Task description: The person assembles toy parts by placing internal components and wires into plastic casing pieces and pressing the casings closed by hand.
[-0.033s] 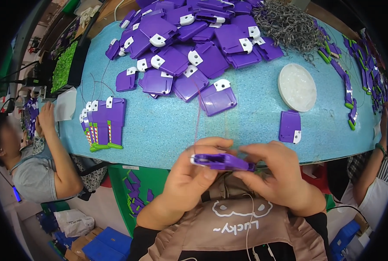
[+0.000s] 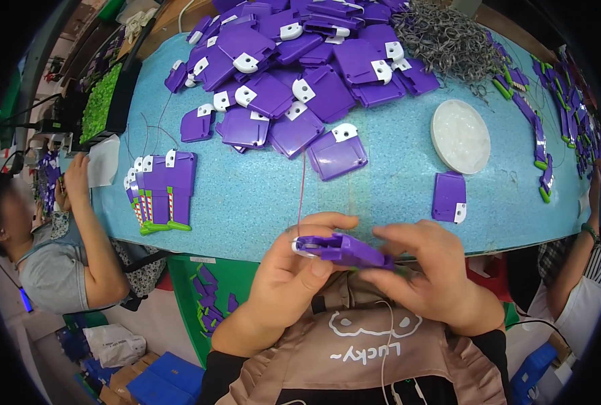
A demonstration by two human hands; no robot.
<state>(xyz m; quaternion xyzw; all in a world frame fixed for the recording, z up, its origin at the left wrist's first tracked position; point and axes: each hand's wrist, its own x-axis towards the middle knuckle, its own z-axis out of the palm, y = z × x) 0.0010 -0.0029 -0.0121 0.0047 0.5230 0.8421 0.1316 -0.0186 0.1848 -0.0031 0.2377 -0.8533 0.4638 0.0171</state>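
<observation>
My left hand [image 2: 283, 280] is closed around a narrow purple plastic casing [image 2: 348, 251], seen edge-on, gripping it by its white rounded end. A thin red wire [image 2: 301, 196] runs from that white end up toward the pile. At the casing's other end my right hand [image 2: 428, 266] has its thumb against the purple edge, its fingers curved and slightly blurred. Beyond my hands a flat purple casing with a white corner [image 2: 338, 155] lies in front of a large pile of similar casings [image 2: 246, 47]. A single casing [image 2: 449, 194] rests at right.
A white round bowl [image 2: 460, 138] stands right of centre, before a heap of grey wire pieces [image 2: 442, 40]. Several purple casings with green ends [image 2: 159, 192] lie fanned at left, near a black bin of green parts [image 2: 101, 101]. A co-worker [image 2: 64, 250] sits at left.
The purple casing has tilted in my hands, its right end dropping and more of its side showing. The red wire stands straighter. My right fingers have shifted slightly.
</observation>
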